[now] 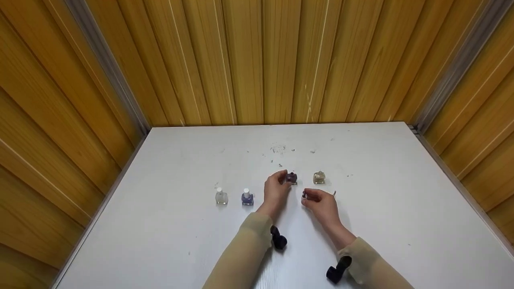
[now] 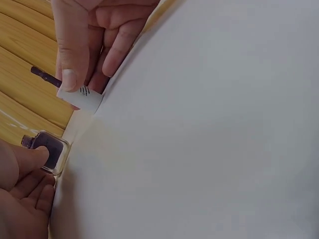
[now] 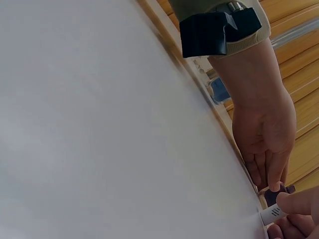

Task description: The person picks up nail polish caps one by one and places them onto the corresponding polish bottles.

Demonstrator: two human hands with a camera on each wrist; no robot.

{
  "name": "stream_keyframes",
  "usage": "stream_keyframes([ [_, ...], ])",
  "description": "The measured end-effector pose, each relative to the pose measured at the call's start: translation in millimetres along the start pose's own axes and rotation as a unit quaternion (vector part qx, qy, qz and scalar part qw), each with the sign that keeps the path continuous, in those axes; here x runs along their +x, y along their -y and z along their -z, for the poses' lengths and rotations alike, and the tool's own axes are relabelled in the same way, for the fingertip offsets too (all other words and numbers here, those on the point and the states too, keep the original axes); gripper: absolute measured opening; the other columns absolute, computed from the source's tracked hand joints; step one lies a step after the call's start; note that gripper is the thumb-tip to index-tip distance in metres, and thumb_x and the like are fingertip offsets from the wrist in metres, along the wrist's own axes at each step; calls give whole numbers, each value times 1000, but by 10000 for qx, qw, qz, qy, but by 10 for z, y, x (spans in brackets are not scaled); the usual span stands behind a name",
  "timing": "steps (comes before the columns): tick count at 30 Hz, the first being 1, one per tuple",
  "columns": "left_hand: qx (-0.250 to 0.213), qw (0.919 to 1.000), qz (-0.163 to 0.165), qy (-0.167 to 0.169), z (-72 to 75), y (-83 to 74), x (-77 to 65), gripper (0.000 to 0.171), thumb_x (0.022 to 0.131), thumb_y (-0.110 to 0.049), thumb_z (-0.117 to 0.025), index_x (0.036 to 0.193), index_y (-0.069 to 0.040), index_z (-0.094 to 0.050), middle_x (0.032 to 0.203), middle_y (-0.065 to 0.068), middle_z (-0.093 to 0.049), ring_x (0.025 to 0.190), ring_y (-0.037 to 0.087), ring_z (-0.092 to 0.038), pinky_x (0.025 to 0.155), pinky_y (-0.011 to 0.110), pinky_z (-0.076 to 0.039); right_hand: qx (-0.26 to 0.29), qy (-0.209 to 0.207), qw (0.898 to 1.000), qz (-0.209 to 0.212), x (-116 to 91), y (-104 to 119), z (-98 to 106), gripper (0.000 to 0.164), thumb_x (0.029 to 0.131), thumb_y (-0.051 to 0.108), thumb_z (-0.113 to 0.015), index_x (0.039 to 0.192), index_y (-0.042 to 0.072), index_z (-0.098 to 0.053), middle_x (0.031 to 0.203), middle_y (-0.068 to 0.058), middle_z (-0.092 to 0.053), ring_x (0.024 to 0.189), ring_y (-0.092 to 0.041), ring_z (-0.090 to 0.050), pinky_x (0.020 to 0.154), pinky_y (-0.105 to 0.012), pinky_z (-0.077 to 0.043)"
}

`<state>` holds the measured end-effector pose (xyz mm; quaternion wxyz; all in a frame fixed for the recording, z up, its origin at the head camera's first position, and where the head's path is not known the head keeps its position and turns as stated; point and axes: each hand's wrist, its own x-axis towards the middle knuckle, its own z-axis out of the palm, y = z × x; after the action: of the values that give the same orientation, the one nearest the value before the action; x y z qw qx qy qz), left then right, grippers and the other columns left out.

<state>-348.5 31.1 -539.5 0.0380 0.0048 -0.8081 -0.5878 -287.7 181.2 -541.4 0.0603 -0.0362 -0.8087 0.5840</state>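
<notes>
walls: 3 wood-patterned panel walls; the back wall (image 1: 277,60) meets the table's far edge, and 1 more stands along each side.
table: 1 white table (image 1: 401,200); its left and right edges lie well apart from the hands, with broad white surface on both sides and more between the bottles and the far edge.
sleeves: 2 tan sleeves (image 1: 243,253), each with 1 black device (image 1: 339,270) at the wrist.
left hand (image 1: 275,190): thumb and fingers closed round the dark purple bottle.
right hand (image 1: 323,204): just beside the left, pinching the white cap, fingers curled.
bottles: 4 in all; dark purple bottle (image 1: 292,178) upright at the left fingertips, gold bottle (image 1: 319,178) near, beyond the right hand, blue-purple bottle (image 1: 247,198) and clear bottle (image 1: 221,197) left of the left hand, both white-topped.
white cap (image 2: 82,98): 1, apart from the dark purple bottle.
brush (image 2: 45,75): 1, dark-coated, jutting from that cap.
</notes>
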Motion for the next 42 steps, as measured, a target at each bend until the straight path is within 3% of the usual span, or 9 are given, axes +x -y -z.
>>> stream_keyframes([
  [9,370,9991,-147,-174,-35,33,29,39,88,5,-69,127,-2,-70,126,16,-73,123,29,-67,111,37,-51,-80,-141,9998,87,9,-14,-12,32,84,-7,-76,115,-9,-73,110,-24,-76,97,-23,-73,75,-10,-51],
  [21,458,9986,-147,-233,-38,10,25,29,89,4,-71,117,-3,-73,114,11,-76,112,24,-70,102,36,-56,-359,-179,9991,137,10,-33,-9,24,85,-3,-76,108,-7,-75,106,-22,-77,96,-21,-71,76,-12,-50],
  [29,59,9997,-74,-206,-11,24,-29,24,89,3,-72,112,-4,-74,109,9,-77,106,19,-71,99,33,-56,-239,-247,9993,135,9,-21,4,22,84,-3,-77,105,-7,-76,102,-20,-78,84,-5,-66,74,-12,-50],
  [35,-223,9994,-32,-265,53,36,-96,24,88,0,-72,112,-5,-73,109,8,-77,104,18,-71,98,33,-56,-30,-171,9998,-9,5,67,27,23,86,-2,-76,108,-8,-75,105,-21,-78,87,-6,-68,74,-11,-51],
  [42,-340,9991,-20,-252,136,5,-250,24,88,0,-71,112,-5,-72,109,9,-76,104,19,-71,97,34,-57,-152,13,9998,137,24,208,35,23,89,0,-76,111,-4,-75,110,-20,-77,101,-25,-72,77,-11,-53],
])
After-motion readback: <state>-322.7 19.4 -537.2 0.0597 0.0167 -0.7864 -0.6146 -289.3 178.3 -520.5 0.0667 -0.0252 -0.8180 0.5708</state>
